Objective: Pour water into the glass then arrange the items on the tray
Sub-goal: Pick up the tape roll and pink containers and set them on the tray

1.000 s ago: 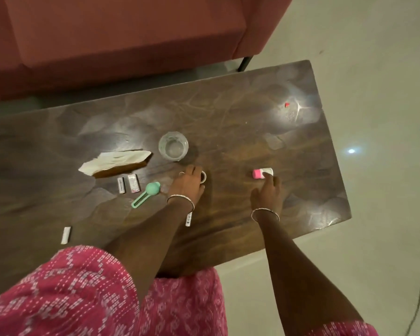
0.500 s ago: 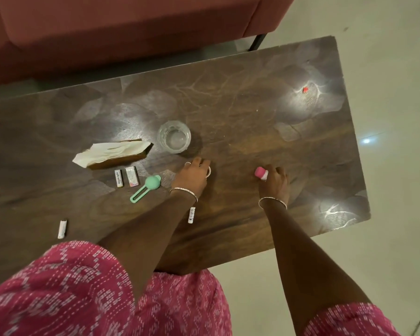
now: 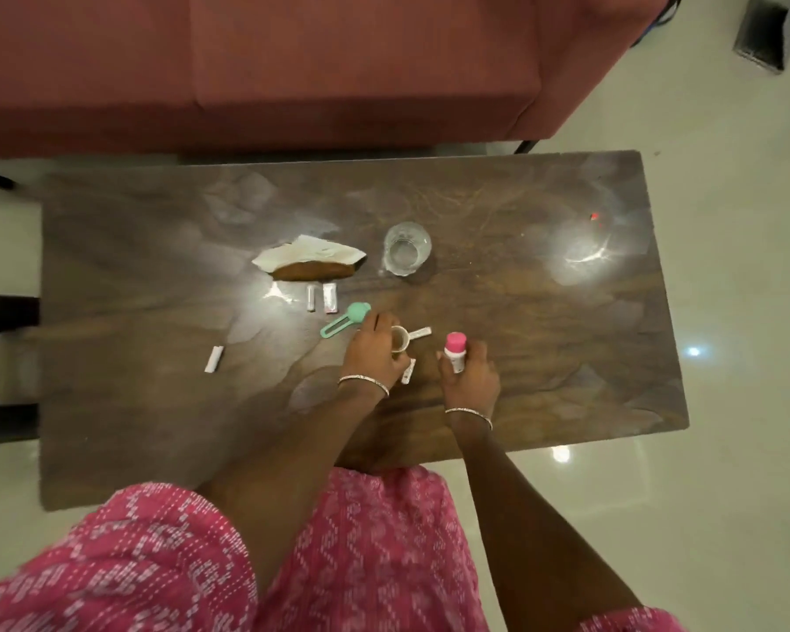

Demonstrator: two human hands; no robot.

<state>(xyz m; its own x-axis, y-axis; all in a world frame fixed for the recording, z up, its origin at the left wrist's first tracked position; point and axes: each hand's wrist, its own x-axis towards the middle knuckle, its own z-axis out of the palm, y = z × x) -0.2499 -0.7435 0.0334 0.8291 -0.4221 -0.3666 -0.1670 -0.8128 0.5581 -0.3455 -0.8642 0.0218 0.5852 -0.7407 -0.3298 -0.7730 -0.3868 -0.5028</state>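
2 arms extended, bangle on each wrist. Left hand [image 3: 371, 355] on near side of the glass [image 3: 407, 249], fingers curled round small cup [image 3: 400, 340]; right hand [image 3: 471, 378] near-right of the glass, gripping pink-capped bottle [image 3: 454, 353] upright

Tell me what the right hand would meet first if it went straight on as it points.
Probably the glass, hedged since height is unclear. The right hand, gripping the pink-capped bottle, points away and slightly left; that line runs just right of the white sachet, then reaches the glass.

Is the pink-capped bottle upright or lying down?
Upright: the right hand grips the pink-capped bottle with its cap pointing up. The left hand holds a small cup.
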